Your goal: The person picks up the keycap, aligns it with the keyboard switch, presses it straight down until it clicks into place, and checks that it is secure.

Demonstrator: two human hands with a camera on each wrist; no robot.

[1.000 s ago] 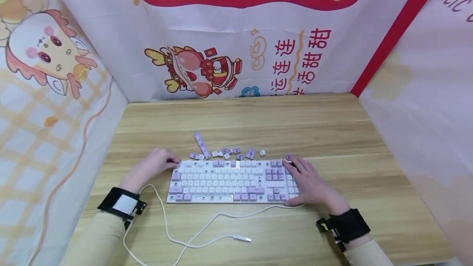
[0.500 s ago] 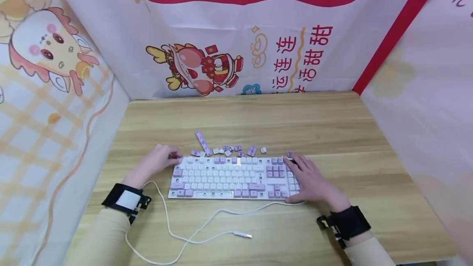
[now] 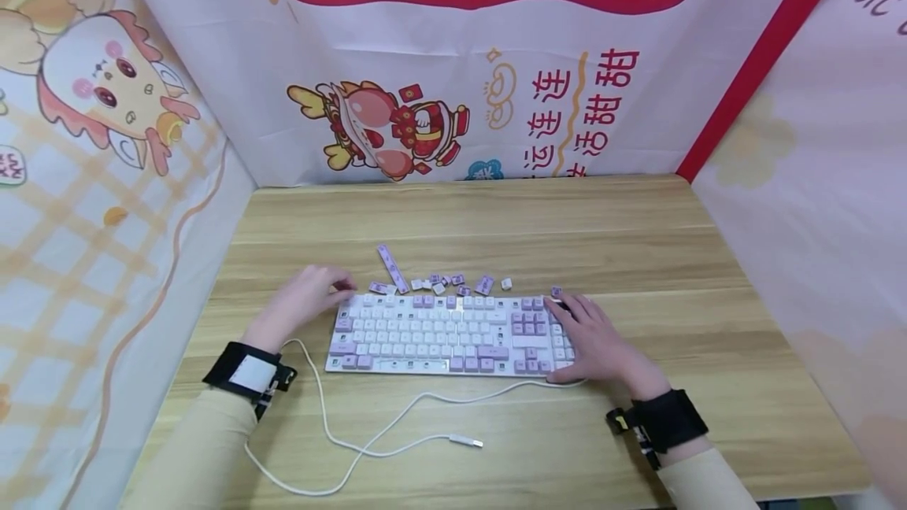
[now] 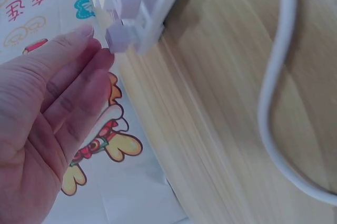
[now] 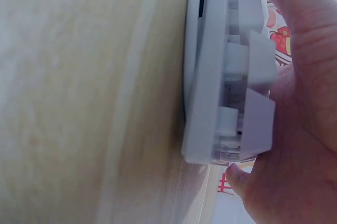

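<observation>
A white and purple keyboard (image 3: 418, 349) lies on the wooden table, several of its key positions bare. My left hand (image 3: 312, 297) is at its back left corner, fingers bent. In the left wrist view, the thumb (image 4: 79, 34) and fingertips are right beside a purple corner keycap (image 4: 120, 37), with nothing visible between them. My right hand (image 3: 598, 345) spans the keyboard's right end, thumb at the front edge and fingers toward the back, covering part of the number pad. The right wrist view shows the palm over the side keycaps (image 5: 258, 121).
Behind the keyboard lie several loose keycaps (image 3: 485, 285), white and purple, and a long purple spacebar (image 3: 393, 268). A white cable (image 3: 418, 398) loops in front, ending in a USB plug (image 3: 465, 441). Printed cloth (image 3: 425, 30) hangs around the table (image 3: 602, 234).
The left hand shifts slightly back from the corner keycap. The right hand keeps its place on the keyboard. The whole head view drifts a little.
</observation>
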